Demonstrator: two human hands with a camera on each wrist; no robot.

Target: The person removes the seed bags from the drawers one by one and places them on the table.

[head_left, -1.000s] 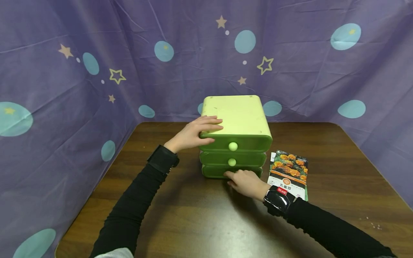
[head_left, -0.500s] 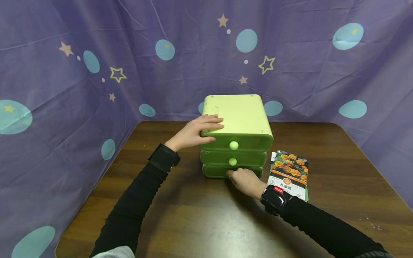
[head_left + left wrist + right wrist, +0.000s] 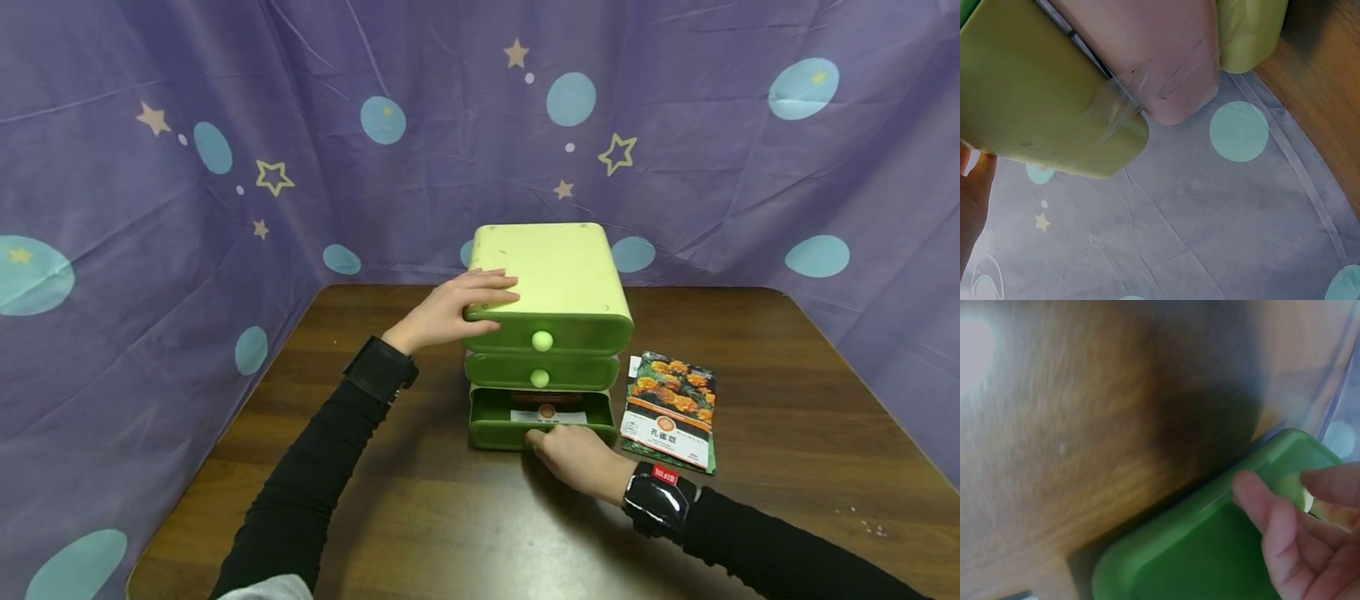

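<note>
A small three-tier drawer cabinet [image 3: 555,267] with a pale yellow-green top and green drawer fronts stands on the table. My left hand [image 3: 453,308] rests on its top left front corner, fingers lying straight over the top and thumb at the upper drawer's front. The bottom drawer [image 3: 495,435] is pulled partway out, and a printed packet [image 3: 566,417] shows inside. My right hand [image 3: 577,457] pinches this drawer's round knob [image 3: 1295,487] between thumb and fingers, as the right wrist view shows. The upper and middle drawers are closed.
Several seed packets [image 3: 671,408] with orange flowers lie stacked right of the cabinet on the wooden table [image 3: 420,517]. A purple patterned curtain [image 3: 420,192] hangs behind. In the left wrist view, clear tape [image 3: 1113,112] joins the cabinet's green and pink side shells.
The bottom drawer has slid out toward me, uncovering the packet inside. My right hand has moved back with its knob. The left hand has stayed on the cabinet.
</note>
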